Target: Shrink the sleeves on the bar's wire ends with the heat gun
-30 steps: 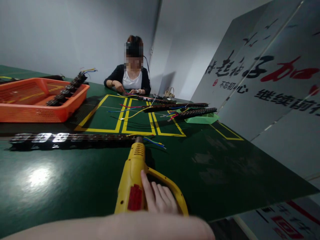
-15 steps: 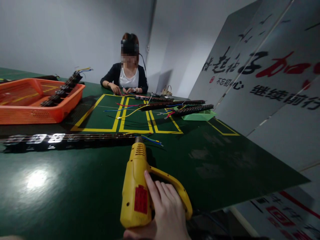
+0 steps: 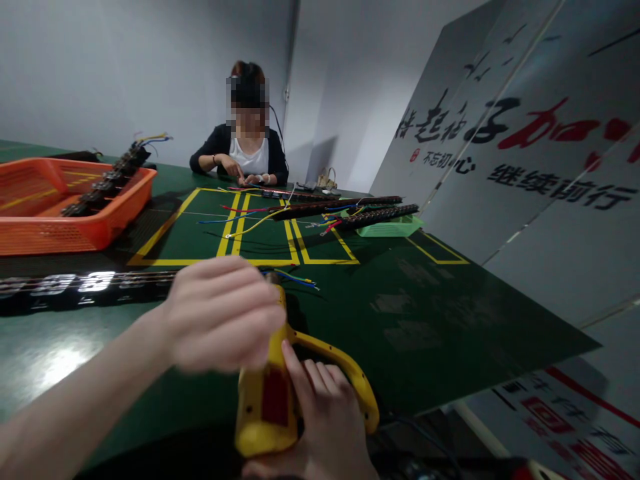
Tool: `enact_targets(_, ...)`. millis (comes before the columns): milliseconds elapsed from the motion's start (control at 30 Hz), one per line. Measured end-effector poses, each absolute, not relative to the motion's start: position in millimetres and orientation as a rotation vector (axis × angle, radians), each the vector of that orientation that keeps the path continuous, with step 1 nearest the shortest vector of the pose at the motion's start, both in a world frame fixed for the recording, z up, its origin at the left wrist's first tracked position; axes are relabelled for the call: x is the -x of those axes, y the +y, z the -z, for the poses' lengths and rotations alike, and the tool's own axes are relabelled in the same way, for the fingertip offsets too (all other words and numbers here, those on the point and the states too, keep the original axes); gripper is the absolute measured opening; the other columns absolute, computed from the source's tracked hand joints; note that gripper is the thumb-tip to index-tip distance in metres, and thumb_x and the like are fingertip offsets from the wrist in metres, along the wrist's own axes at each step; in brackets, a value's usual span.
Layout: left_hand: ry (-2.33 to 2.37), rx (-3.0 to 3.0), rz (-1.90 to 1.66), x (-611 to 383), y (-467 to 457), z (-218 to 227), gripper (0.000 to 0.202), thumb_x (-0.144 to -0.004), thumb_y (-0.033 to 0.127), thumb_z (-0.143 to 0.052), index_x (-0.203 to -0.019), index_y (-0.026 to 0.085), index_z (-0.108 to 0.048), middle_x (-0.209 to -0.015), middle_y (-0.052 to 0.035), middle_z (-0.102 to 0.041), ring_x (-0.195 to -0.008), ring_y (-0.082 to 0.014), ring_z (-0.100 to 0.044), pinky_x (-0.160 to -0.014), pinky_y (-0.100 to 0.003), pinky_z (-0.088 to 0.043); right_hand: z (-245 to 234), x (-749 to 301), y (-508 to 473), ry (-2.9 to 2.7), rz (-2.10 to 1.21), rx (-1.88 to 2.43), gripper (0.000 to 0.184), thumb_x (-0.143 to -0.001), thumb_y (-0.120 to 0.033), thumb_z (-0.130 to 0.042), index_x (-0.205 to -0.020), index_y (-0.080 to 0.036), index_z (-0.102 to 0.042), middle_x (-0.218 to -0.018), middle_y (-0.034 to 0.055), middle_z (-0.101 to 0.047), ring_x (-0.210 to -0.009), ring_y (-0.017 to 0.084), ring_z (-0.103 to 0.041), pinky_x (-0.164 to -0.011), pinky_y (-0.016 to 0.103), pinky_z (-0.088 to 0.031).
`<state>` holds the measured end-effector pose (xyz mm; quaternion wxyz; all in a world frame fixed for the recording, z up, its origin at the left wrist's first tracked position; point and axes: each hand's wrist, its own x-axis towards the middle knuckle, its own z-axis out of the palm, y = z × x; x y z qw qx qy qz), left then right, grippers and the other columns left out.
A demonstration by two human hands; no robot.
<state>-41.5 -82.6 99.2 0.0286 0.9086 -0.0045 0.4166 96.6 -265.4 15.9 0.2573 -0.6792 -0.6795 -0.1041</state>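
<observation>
A yellow heat gun (image 3: 265,427) with a red label lies at the front of the green table, its metal nozzle pointing away from me. My right hand (image 3: 330,407) grips its body, with fingers inside the loop of the handle. Above the front of the gun is my left hand (image 3: 225,317), slightly blurred, its fingers curled and their tips hidden; whether it holds anything I cannot tell. Behind this hand runs a long dark strip (image 3: 95,285) with shiny plates. Blue, green and yellow wires (image 3: 303,281) come out of its right end, just past the nozzle.
An orange basket (image 3: 95,230) holding another wired strip stands at the left. Across the table a person (image 3: 247,150) works with both hands. More wired strips (image 3: 340,207) lie mid-table, partly over a green tray (image 3: 390,228). Yellow tape (image 3: 215,262) marks the table; a lettered wall stands right.
My left hand has come in from the lower left and now covers part of the heat gun and the strip. My right hand stays on the heat gun. The view has shifted slightly.
</observation>
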Motion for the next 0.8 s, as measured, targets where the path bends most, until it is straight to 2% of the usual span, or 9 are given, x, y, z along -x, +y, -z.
enact_targets(67,0.146,-2.913,-1.254,26,-53,-87,0.026,-0.093,0.033,-0.037,-0.088,0.024,-0.061,-0.091,-0.0022,-0.064,-0.082,-0.0163,-0.06,-0.076,-0.034,-0.051,-17,-97,-266,-1.855,0.285,1.842,0.119,-0.054,-0.093,-0.045,-0.142,-0.013,-0.037,-0.09,0.008,-0.066,-0.076,0.024,-0.063,-0.073,0.038,-0.047)
enact_targets(133,0.466,-2.975,-1.093,15,-24,-63,0.027,-0.094,0.027,-0.032,-0.098,0.019,-0.058,-0.1,-0.007,-0.062,-0.093,-0.0193,-0.059,-0.082,-0.035,-0.05,-19,-97,-265,-1.87,0.288,1.839,0.117,-0.057,-0.091,-0.045,-0.143,-0.012,-0.036,-0.089,0.0082,-0.066,-0.076,0.024,-0.063,-0.072,0.038,-0.046)
enact_targets(200,0.62,-3.0,-0.856,12,-2,-36,0.029,-0.094,0.029,-0.031,-0.106,0.018,-0.055,-0.107,-0.0086,-0.059,-0.1,-0.0217,-0.057,-0.085,-0.037,-0.049,-20,-95,-264,-1.857,0.321,1.832,0.117,-0.058,-0.091,-0.044,-0.144,-0.012,-0.033,-0.088,0.0078,-0.066,-0.075,0.024,-0.062,-0.071,0.038,-0.046)
enact_targets(300,0.717,-2.988,-0.681,17,14,-9,0.036,-0.096,0.034,-0.027,-0.12,0.019,-0.048,-0.113,-0.009,-0.058,-0.103,-0.0226,-0.058,-0.09,-0.039,-0.048,-18,-88,-259,-1.838,0.364,1.825,0.115,-0.059,-0.09,-0.043,-0.144,-0.013,-0.033,-0.09,0.0079,-0.066,-0.075,0.024,-0.063,-0.073,0.039,-0.046)
enact_targets(567,0.785,-3.015,-0.632,30,19,-11,0.038,-0.096,0.036,-0.025,-0.123,0.024,-0.048,-0.114,-0.0068,-0.059,-0.097,-0.0213,-0.061,-0.087,-0.035,-0.048,-11,-70,-245,-1.786,0.38,1.799,0.117,-0.057,-0.093,-0.04,-0.143,-0.014,-0.034,-0.091,0.007,-0.067,-0.074,0.024,-0.063,-0.072,0.04,-0.046)
enact_targets(800,0.991,-2.976,-0.68,36,26,-8,0.035,-0.092,0.037,-0.031,-0.117,0.024,-0.051,-0.114,-0.006,-0.061,-0.093,-0.0225,-0.063,-0.08,-0.034,-0.048,-5,-60,-237,-1.75,0.399,1.789,0.119,-0.057,-0.095,-0.035,-0.144,-0.014,-0.034,-0.091,0.0083,-0.067,-0.076,0.025,-0.063,-0.074,0.041,-0.046)
